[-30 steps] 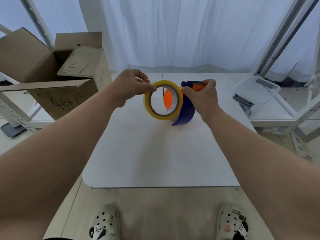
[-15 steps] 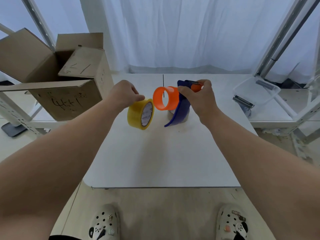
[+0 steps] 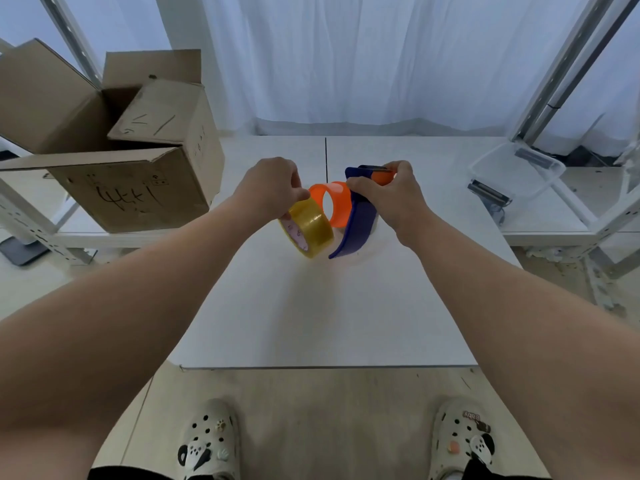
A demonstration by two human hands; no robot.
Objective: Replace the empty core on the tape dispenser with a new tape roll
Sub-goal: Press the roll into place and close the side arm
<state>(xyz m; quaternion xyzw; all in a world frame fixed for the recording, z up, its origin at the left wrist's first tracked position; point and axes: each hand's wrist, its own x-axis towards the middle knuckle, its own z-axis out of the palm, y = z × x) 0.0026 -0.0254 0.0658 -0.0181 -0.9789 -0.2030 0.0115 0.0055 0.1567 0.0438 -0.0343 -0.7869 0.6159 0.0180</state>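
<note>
My left hand [image 3: 268, 188] grips a yellowish tape roll [image 3: 310, 227] by its upper rim, above the white table [image 3: 311, 306]. The roll is tilted and sits just left of and below the dispenser's orange hub [image 3: 337, 204], touching or nearly touching it. My right hand [image 3: 394, 195] holds the blue tape dispenser [image 3: 356, 226] at its top, fingers pinching near the orange cutter end [image 3: 382, 176]. The dispenser's blue handle curves down toward the table. Something pale lies on the table behind the dispenser, mostly hidden.
An open cardboard box [image 3: 114, 143] stands on a shelf at the left. A clear plastic bin [image 3: 516, 171] sits on a shelf at the right. White curtains hang behind the table. My two shoes [image 3: 207, 445] are on the floor below the table's near edge.
The tape roll dropped away from the dispenser to the left, then came back right; it is now turned edge-on, close against the orange hub. My right hand stayed nearly still.
</note>
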